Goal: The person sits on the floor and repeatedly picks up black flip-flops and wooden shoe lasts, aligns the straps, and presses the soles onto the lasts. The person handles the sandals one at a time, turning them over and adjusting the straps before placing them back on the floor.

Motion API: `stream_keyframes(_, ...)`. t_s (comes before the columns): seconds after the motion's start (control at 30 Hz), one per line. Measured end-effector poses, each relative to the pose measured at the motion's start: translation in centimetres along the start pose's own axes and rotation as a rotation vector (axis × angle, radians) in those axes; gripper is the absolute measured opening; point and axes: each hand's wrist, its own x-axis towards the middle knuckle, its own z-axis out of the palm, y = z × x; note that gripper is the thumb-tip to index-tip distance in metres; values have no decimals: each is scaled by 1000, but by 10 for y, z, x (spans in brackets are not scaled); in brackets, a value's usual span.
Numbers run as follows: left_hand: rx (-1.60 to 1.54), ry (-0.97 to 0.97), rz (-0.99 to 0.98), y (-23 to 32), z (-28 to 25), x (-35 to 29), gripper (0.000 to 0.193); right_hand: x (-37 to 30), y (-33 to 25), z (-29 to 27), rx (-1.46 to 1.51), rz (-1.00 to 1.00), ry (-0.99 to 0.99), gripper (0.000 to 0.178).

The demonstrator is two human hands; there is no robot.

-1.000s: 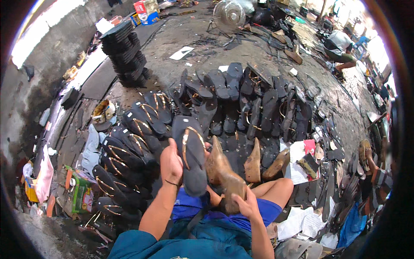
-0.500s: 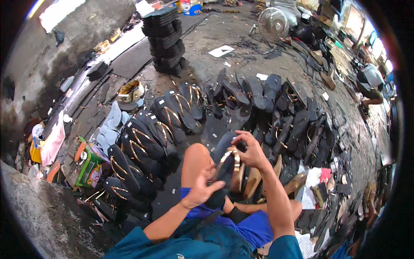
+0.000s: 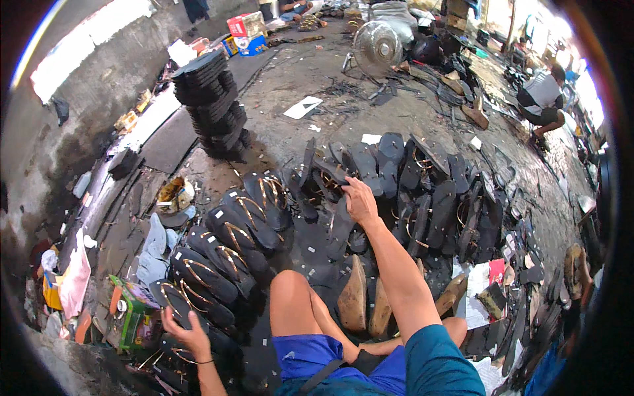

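My right hand (image 3: 361,202) reaches forward to a cluster of black sandals, its fingers bent onto the end of a dark sandal (image 3: 329,171); part of the grip is hidden. At lower left my left hand (image 3: 189,338) is open, thumb and fingers apart, beside a black sandal with gold-edged straps (image 3: 173,298). Several more such sandals (image 3: 231,228) stand in a slanting row along my left side. Between my knees and the cluster lie brown wooden shoe lasts (image 3: 352,300).
A tall stack of black soles (image 3: 210,99) stands at the back left. Beyond the sandals is a standing fan (image 3: 378,49). A green box (image 3: 137,317) and a tin (image 3: 176,193) sit left of the row. Another person (image 3: 543,99) crouches at far right. Scraps litter the floor.
The sandal in my hands has left them. My left hand has moved left and down to the row; my right hand has stretched forward to the far cluster. The view has shifted.
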Motion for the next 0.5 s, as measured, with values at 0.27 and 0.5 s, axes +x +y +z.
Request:
stream_keyframes(0.27,-973,-836,-68,204,70,-100,29,-45,-44,-17,-21,43,-73,21)
stream_keyframes(0.5,-954,-1196,190,249,23,-157,30,8,-2,17,-289,-54,-177,27)
